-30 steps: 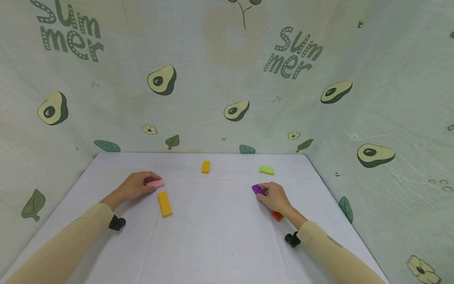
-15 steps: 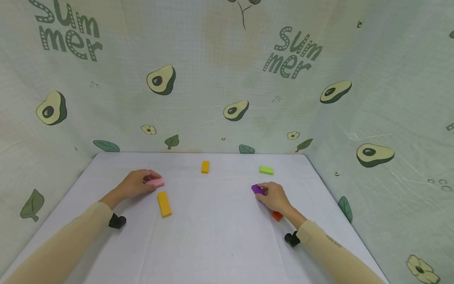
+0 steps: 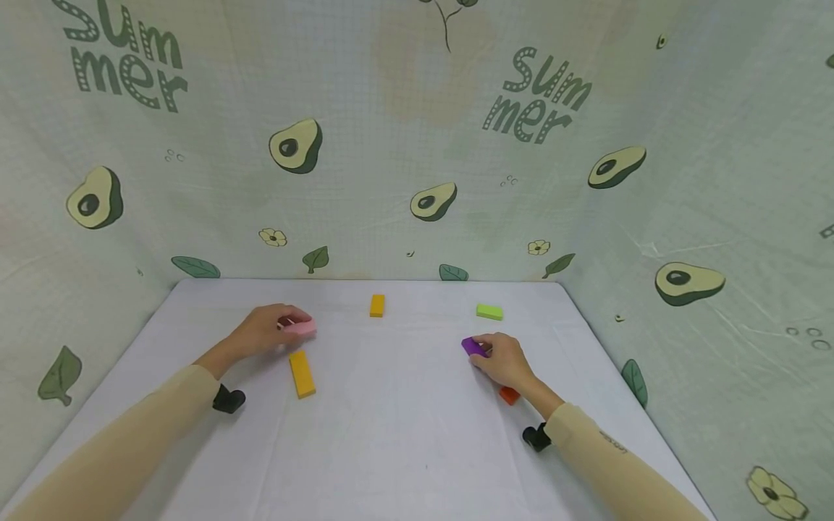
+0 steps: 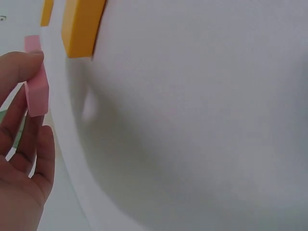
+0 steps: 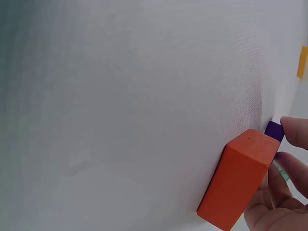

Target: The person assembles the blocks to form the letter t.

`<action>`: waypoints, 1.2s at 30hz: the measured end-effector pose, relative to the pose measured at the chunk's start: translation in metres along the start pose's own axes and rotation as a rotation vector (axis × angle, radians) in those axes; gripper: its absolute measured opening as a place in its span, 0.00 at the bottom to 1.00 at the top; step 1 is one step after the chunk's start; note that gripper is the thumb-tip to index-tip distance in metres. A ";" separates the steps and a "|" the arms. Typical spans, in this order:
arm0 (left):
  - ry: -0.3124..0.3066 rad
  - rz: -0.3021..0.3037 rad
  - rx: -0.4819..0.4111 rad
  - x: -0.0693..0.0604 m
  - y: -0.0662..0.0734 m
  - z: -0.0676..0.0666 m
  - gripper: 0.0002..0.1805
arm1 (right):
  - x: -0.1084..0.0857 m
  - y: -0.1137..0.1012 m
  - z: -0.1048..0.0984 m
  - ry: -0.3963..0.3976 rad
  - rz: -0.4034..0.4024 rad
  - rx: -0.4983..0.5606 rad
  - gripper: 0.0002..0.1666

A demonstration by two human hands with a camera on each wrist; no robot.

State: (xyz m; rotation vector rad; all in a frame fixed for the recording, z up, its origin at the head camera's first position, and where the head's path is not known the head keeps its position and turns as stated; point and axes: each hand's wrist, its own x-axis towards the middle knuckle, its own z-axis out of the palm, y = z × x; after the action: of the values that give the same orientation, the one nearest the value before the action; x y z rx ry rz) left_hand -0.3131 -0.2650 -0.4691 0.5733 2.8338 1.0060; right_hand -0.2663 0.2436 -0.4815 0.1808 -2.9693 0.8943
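Note:
My left hand [image 3: 263, 331] pinches a pink block [image 3: 301, 328] between thumb and fingers. In the left wrist view the thumb lies across that pink block [image 4: 37, 91], which is raised off the cloth. Just nearer than this hand is a long yellow-orange block [image 3: 302, 375]. On the right, my right hand [image 3: 507, 359] grips a purple block [image 3: 473, 347] at the table surface. Its wrist partly covers a red-orange block [image 3: 509, 395]. That red-orange block [image 5: 238, 180] looks large in the right wrist view and hides much of the purple one.
A smaller yellow-orange block [image 3: 377, 305] lies near the table's back edge. To its right is a lime green block [image 3: 490, 312]. The white-covered table [image 3: 391, 449] is bounded by printed cloth walls [image 3: 365, 87] at the back and sides.
My left hand has moved a little right and away from me, carrying the pink block past the far end of the long yellow-orange block. The right hand has stayed on the purple block.

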 end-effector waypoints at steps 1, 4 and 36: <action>-0.001 0.008 -0.001 0.002 0.002 0.001 0.22 | 0.000 0.000 0.000 0.000 0.000 -0.001 0.25; -0.011 0.026 0.000 0.008 0.010 0.004 0.21 | 0.000 0.000 0.000 0.000 0.002 -0.003 0.25; -0.076 0.140 0.031 0.052 0.090 0.073 0.20 | 0.000 -0.001 0.000 0.004 -0.007 0.004 0.25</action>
State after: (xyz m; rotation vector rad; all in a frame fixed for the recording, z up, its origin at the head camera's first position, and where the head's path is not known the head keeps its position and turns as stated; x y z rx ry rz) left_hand -0.3184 -0.1377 -0.4677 0.8046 2.7795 0.9399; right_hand -0.2662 0.2425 -0.4812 0.1896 -2.9620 0.8986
